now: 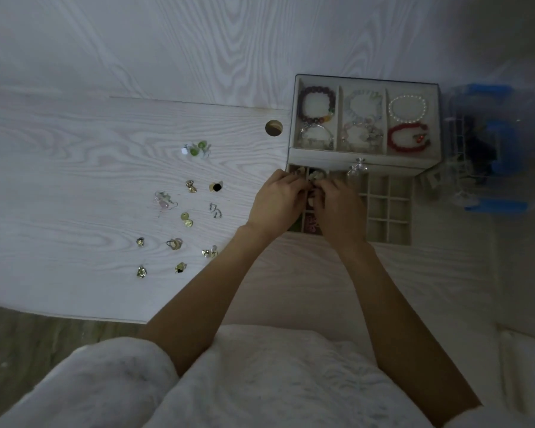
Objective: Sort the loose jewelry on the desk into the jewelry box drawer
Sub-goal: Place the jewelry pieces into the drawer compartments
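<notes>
- Together, the left hand [277,202] and right hand [337,208] meet over the left cells of the open drawer [386,211], fingers curled; whatever they pinch is hidden.
- Loose earrings [186,219] lie scattered on the desk [74,180], left of the jewelry box [365,117].

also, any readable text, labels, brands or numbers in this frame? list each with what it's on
None readable.
Jewelry box: no lettering shows on its lid or front.
Open drawer: plain dividers, no marks.
Loose earrings on the desk: no tags.
Blue items right of the box: too blurred to tell if they carry print.
</notes>
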